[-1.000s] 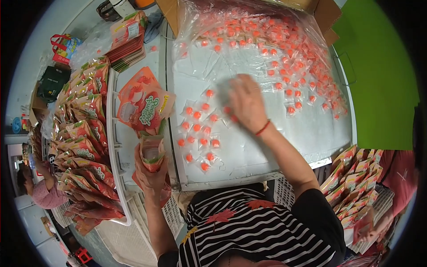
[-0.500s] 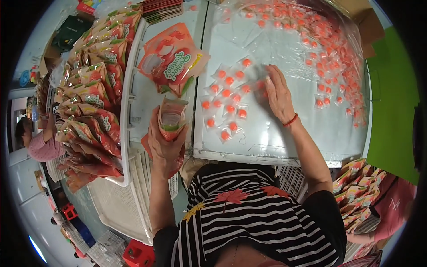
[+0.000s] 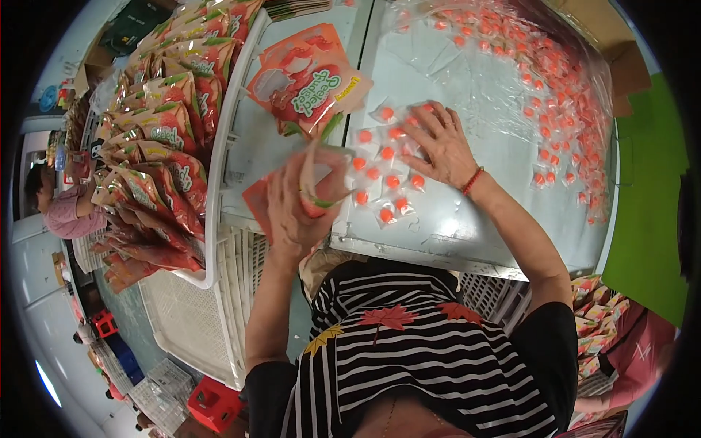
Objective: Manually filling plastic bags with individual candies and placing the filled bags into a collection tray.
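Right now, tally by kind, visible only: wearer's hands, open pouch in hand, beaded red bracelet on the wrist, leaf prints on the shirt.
Hands (left hand, right hand): 2
Open pouch: 1
Red bracelet: 1
Leaf prints: 3
Total: 7

Pale bench [image 3: 511,157], smooth top, seam running front to back. Right of seam: loose cluster of clear sachets [image 3: 392,181] with orange-red centers; bigger heap [image 3: 544,106] at far right, clear film [image 3: 438,69] around it. Left of seam: flat printed pouches [image 3: 310,87], overlapping; pouch stack [image 3: 299,7] farther back.
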A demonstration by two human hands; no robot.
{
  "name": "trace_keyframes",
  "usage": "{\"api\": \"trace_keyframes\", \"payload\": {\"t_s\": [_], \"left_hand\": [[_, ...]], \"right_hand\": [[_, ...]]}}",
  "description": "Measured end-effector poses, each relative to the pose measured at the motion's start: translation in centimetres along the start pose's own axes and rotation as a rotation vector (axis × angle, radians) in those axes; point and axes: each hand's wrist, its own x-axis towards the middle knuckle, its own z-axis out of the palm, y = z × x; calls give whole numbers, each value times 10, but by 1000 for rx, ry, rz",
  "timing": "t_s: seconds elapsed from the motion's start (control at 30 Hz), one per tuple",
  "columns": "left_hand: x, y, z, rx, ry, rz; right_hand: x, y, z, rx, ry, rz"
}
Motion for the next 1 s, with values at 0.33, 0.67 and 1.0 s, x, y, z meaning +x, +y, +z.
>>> {"api": "trace_keyframes", "payload": {"t_s": [0.33, 0.67, 1.0], "left_hand": [[35, -3, 45, -37, -66, 198], [48, 9, 58, -31, -135, 235], [50, 12, 55, -142, -84, 83]], "right_hand": [[-6, 4, -1, 197, 73, 151], [48, -38, -59, -220, -190, -121], [66, -48, -82, 419, -50, 222]]}}
